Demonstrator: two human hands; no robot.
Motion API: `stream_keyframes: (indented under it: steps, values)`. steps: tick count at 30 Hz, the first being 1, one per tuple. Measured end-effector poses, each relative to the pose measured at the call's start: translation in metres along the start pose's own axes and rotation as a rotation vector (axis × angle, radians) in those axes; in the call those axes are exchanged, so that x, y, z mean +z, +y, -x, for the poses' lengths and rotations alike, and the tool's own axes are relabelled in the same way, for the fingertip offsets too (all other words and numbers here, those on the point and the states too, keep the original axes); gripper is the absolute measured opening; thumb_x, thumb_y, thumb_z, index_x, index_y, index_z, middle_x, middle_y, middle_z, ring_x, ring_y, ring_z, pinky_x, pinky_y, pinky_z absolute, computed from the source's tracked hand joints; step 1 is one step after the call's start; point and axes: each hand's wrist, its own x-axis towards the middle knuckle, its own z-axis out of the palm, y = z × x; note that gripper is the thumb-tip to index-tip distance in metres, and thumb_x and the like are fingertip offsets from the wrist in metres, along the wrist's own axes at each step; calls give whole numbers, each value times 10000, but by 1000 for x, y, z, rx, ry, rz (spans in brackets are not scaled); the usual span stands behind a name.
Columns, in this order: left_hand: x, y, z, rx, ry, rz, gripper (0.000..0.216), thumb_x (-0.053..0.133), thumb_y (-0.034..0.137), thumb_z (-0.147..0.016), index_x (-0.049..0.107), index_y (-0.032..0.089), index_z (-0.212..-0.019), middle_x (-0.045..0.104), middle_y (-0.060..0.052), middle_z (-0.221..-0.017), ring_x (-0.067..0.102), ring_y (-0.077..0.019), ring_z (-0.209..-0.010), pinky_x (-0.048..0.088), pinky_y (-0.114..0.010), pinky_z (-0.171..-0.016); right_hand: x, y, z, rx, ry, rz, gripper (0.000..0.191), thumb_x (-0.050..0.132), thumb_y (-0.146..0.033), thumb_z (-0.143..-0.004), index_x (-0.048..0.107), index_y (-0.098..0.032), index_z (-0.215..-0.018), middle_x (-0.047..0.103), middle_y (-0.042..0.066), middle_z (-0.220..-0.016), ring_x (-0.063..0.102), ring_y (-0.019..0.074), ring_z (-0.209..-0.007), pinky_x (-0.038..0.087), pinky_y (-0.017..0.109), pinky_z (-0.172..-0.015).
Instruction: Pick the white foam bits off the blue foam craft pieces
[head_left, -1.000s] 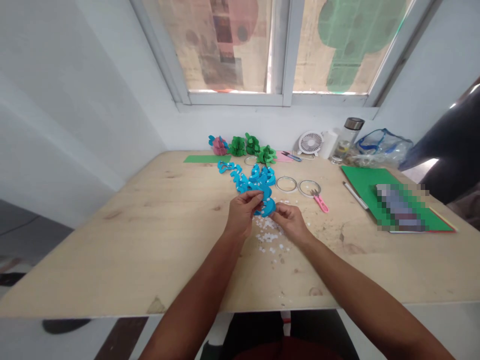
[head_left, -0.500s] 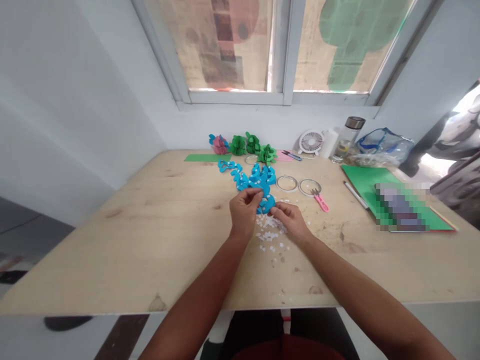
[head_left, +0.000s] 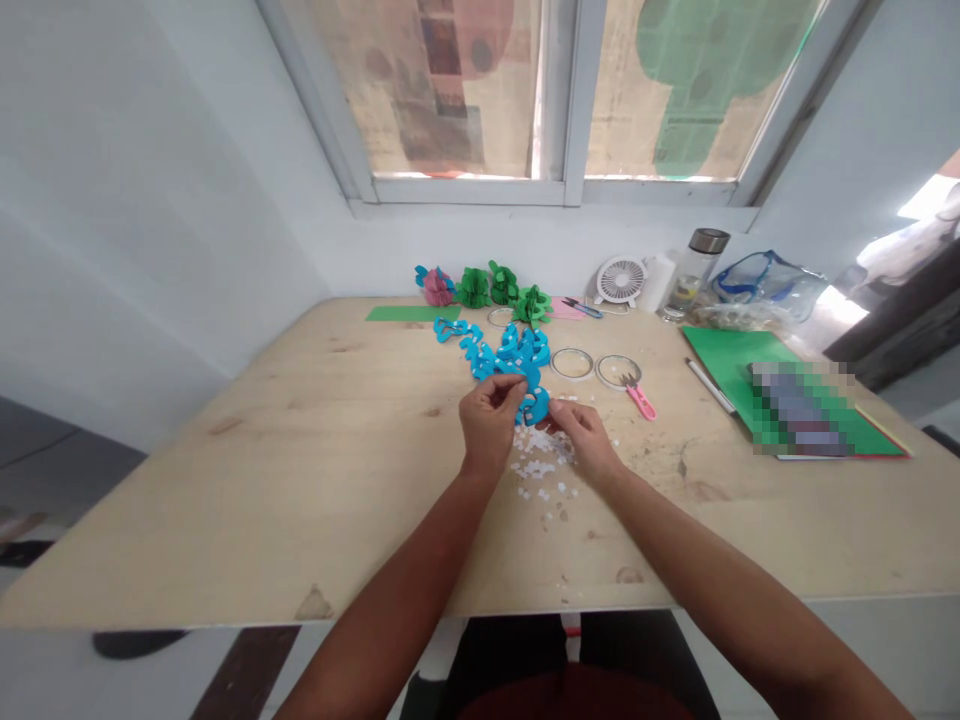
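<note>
My left hand [head_left: 487,420] pinches a curved blue paper cutout [head_left: 533,406] between thumb and fingers. Small white squares, like tape pieces, dot its surface. At the cutout's right edge, my right hand [head_left: 586,436] has its thumb and finger pressed together; what lies between those tips is too small to make out. Just beyond my hands, more blue paper cutouts [head_left: 484,358] with white squares lie in a loose cluster. Small white paper scraps [head_left: 540,468] are scattered on the table below my fingers.
Tape rolls [head_left: 572,364] and pink thread snips [head_left: 640,398] lie to the right. Green paper [head_left: 720,345] and a pen [head_left: 709,386] are farther right. Folded green paper flowers [head_left: 474,288], a small fan [head_left: 621,281] and a glass bottle [head_left: 694,275] stand along the wall.
My right fingertips have shifted slightly right along the cutout's edge. My left hand keeps its pinch in the same place.
</note>
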Motion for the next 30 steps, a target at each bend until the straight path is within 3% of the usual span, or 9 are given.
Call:
stream_keyframes:
  steps: [6,14,20,25,30]
  values:
    - [0,3,0,-35,-36,11,73,682,205,-629,703,176,-692,660,-3,-649,564,-128,-608,460,-231,-583,3,9,-3,65,10,-64,366,636,-514,-699,587,-164,-604,547,-3,-564,452,116,-534,330,236,-505]
    - [-6,2,-7,-167,-128,116,186,695,291,-642,717,166,-777,649,-5,-651,563,-108,-567,455,-226,-547,2,11,-5,67,31,-116,371,662,-509,-676,577,-161,-580,547,-3,-561,460,114,-543,334,234,-516]
    - [-9,3,-8,-163,-168,138,244,678,315,-675,714,169,-866,662,-24,-708,604,-129,-636,470,-225,-554,1,14,-6,57,44,-145,343,667,-476,-686,579,-161,-584,554,-3,-565,475,116,-548,348,242,-540]
    - [-11,8,-8,-104,-212,77,309,751,255,-591,711,189,-891,669,-13,-719,604,-134,-657,475,-228,-583,0,16,-7,47,39,-156,317,671,-448,-696,590,-158,-600,553,-7,-571,479,115,-558,350,244,-556]
    - [-15,11,-10,-28,-255,-35,239,759,237,-577,725,197,-810,678,-14,-722,605,-141,-664,488,-236,-601,1,15,-5,52,29,-185,282,673,-416,-704,610,-154,-622,562,-5,-586,490,115,-565,355,243,-562]
